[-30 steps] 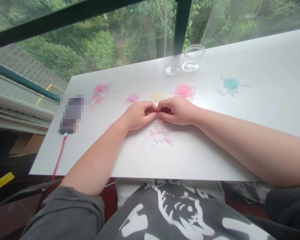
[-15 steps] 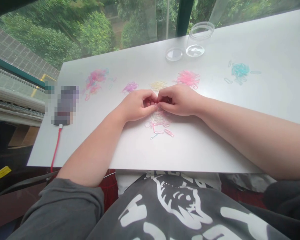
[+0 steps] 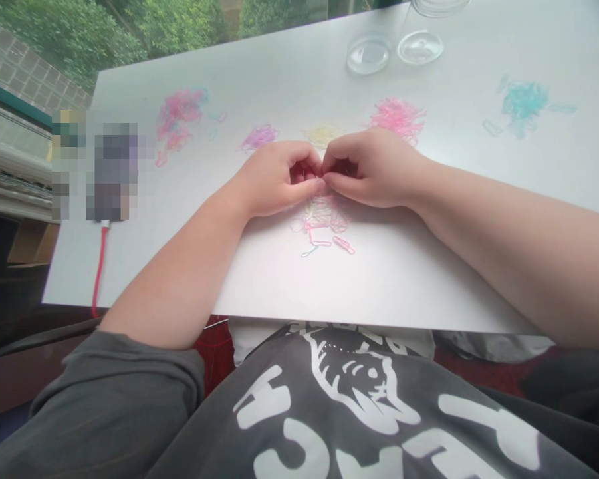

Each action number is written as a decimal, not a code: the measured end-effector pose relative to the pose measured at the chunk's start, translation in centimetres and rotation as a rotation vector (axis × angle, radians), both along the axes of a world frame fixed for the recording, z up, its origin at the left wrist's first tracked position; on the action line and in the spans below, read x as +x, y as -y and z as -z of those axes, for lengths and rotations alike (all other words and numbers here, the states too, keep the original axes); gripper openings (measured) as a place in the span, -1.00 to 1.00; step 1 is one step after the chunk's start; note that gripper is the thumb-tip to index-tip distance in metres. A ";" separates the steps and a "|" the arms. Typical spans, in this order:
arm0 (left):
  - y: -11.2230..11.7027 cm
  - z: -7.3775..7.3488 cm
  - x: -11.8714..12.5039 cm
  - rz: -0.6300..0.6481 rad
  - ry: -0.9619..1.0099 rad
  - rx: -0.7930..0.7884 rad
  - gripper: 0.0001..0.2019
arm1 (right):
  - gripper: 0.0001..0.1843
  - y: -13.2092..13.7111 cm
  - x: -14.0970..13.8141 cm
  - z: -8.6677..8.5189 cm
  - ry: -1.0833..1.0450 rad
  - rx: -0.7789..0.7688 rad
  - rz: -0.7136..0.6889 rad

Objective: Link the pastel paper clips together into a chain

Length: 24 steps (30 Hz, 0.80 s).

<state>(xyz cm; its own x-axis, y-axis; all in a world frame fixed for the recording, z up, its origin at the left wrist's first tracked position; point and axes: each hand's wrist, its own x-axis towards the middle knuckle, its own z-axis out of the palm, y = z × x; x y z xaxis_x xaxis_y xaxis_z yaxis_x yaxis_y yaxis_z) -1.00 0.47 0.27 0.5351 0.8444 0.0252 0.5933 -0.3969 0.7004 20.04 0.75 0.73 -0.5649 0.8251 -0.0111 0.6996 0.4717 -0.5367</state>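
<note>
My left hand (image 3: 284, 174) and my right hand (image 3: 373, 166) meet above the table, fingertips pinched together and touching. Whatever they pinch is too small and too covered by the fingers to make out. Right below the fingertips lies a heap of pale, whitish and pink paper clips (image 3: 323, 211). At its near side are a pink clip (image 3: 344, 244) and a bluish clip (image 3: 310, 252). Just beyond the hands are a yellow clip pile (image 3: 322, 136), a purple clip pile (image 3: 260, 137) and a bright pink clip pile (image 3: 397, 118), partly behind my right hand.
A mixed pink and blue clip pile (image 3: 180, 113) lies at the left, a teal clip pile (image 3: 524, 103) at the right. At the back stand a clear jar (image 3: 421, 46) and a round clear lid (image 3: 369, 54). A blurred phone (image 3: 114, 173) with a red cable (image 3: 100, 269) is near the left edge.
The view has tilted down, so the table and piles sit higher in the picture. Both hands keep their pinch over the pale heap, with hardly any visible movement.
</note>
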 end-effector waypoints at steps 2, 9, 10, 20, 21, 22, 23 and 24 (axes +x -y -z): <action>0.0 -0.1 0.0 -0.002 -0.003 0.004 -0.82 | -0.71 0.0 0.0 0.0 -0.004 0.000 -0.001; 0.2 -0.3 0.1 -0.016 -0.029 -0.004 -0.82 | -0.69 -0.1 0.0 0.1 -0.013 0.018 -0.007; 0.2 -0.4 0.1 -0.017 -0.032 -0.007 -0.81 | -0.69 -0.1 0.0 0.1 -0.011 0.015 -0.005; 0.1 -0.3 0.1 -0.017 -0.008 -0.026 -0.80 | -0.73 -0.1 0.1 0.1 -0.036 0.013 -0.014; 0.1 -0.3 0.1 -0.018 -0.008 -0.028 -0.80 | -0.73 -0.1 0.1 0.1 -0.035 0.013 -0.012; 0.2 -0.2 0.1 -0.019 -0.009 -0.032 -0.80 | -0.74 -0.1 0.1 0.1 -0.033 0.013 -0.012; 0.2 -0.2 0.1 -0.021 -0.011 -0.035 -0.80 | -0.74 -0.1 0.1 0.1 -0.031 0.013 -0.009; 0.2 -0.2 0.1 -0.023 -0.011 -0.036 -0.80 | -0.75 -0.1 0.1 0.1 -0.029 0.013 -0.008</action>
<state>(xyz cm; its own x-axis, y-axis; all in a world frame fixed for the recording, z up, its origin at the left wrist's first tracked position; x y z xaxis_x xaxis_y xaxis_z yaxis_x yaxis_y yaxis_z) -0.94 0.30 0.49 0.5155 0.8568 -0.0113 0.6099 -0.3575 0.7073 20.13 0.84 0.64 -0.5713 0.8206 0.0164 0.6800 0.4844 -0.5505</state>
